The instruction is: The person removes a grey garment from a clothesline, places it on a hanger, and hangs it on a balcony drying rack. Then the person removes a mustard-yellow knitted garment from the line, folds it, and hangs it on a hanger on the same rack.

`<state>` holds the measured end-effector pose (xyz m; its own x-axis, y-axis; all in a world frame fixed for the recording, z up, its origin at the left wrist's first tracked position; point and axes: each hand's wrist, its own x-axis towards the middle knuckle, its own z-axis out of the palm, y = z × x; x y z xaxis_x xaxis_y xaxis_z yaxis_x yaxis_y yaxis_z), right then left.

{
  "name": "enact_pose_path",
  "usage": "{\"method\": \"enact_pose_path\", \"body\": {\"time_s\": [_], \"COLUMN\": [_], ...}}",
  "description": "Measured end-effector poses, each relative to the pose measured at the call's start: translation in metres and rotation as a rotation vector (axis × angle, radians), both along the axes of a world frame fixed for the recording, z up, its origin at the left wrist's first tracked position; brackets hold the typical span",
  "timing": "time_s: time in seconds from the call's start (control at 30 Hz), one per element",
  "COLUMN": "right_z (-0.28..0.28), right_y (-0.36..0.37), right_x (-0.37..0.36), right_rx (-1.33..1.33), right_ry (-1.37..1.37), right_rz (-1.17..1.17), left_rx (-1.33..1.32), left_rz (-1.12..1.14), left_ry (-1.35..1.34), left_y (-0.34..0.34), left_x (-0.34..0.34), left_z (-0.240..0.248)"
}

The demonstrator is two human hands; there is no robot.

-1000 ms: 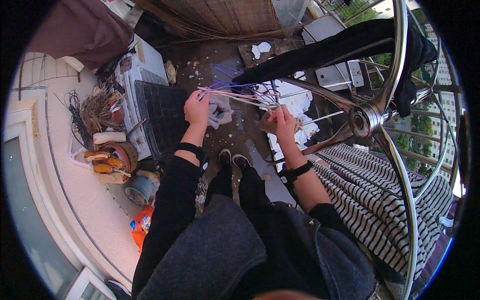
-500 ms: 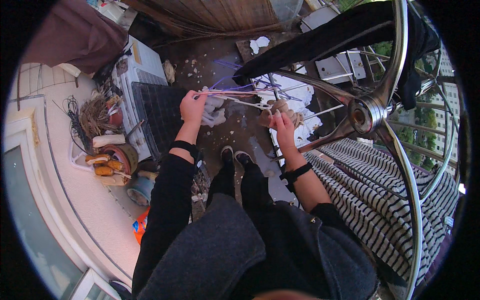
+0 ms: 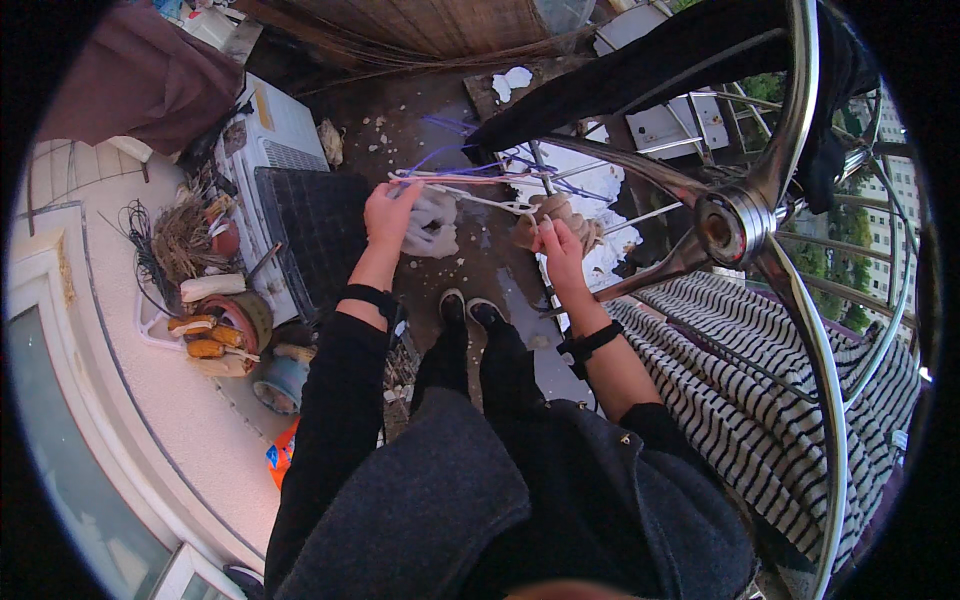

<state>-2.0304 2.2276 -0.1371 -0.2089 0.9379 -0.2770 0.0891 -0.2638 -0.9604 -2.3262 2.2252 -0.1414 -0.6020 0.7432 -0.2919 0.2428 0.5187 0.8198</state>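
— Hands?

— I see the left hand (image 3: 388, 212) clenched on one end of a bundle of thin clothes hangers (image 3: 470, 180), white and purple. The right hand (image 3: 560, 245) pinches the white hanger's other end.

— Where's the bundle?

— Level, just left of the chrome drying-rack hub (image 3: 732, 226), above the shoes (image 3: 470, 310). A striped cloth (image 3: 760, 400) hangs below the hub.

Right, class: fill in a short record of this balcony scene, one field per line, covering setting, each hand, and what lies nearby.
Setting: balcony floor, wet and littered
Left hand: grips a bundle of wire clothes hangers
Right hand: fingers on the same hangers' far end
Right of person: steel drying rack with striped cloth
Left of person: air-conditioner unit
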Motion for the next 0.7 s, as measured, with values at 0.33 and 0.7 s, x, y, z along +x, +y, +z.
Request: {"method": "enact_pose_path", "body": {"time_s": [0.33, 0.7], "right_z": [0.005, -0.007], "right_y": [-0.003, -0.002], "right_x": [-0.002, 0.002], "right_rx": [0.033, 0.025], "right_ry": [0.017, -0.037], "right_rz": [0.025, -0.034], "left_rx": [0.194, 0.161], "left_rz": [0.448, 0.314], "left_ry": [-0.937, -1.003], "left_y": [0.005, 0.001], "left_x": [0.001, -0.003], "left_z": [-0.025, -0.007]}}
